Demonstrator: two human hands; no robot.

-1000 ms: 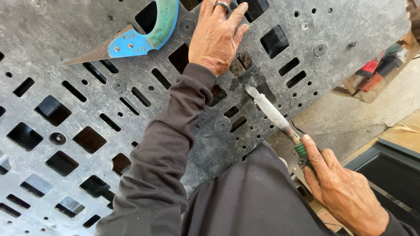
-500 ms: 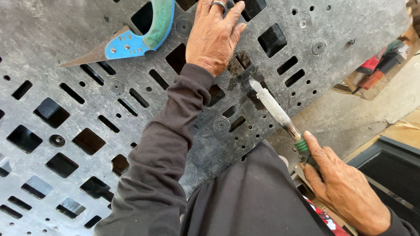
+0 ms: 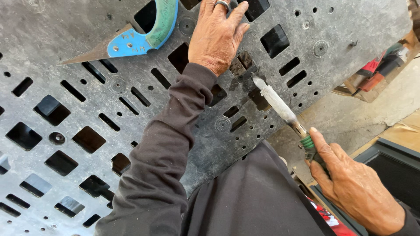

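Grey plastic pallet (image 3: pixel 131 144), pierced with square and slot openings, lies flat under the person; a damaged, darkened patch (image 3: pixel 243 70) sits near its upper middle. Metal-shafted tool (image 3: pixel 278 105) with green handle slants up from lower right, its tip touching the patch; right hand (image 3: pixel 354 185) has its fingers wrapped tight on the handle, probably to steer the tip. Left hand (image 3: pixel 218 37) rests flat just beside the patch, fingers spread and holding nothing, seemingly to steady the pallet; 1 blue-and-green knife (image 3: pixel 131 39) lies apart at upper left.

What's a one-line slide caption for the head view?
Left hand pressed flat on a grey slotted plastic panel while the right hand holds a green-handled metal tool, tip against the panel.
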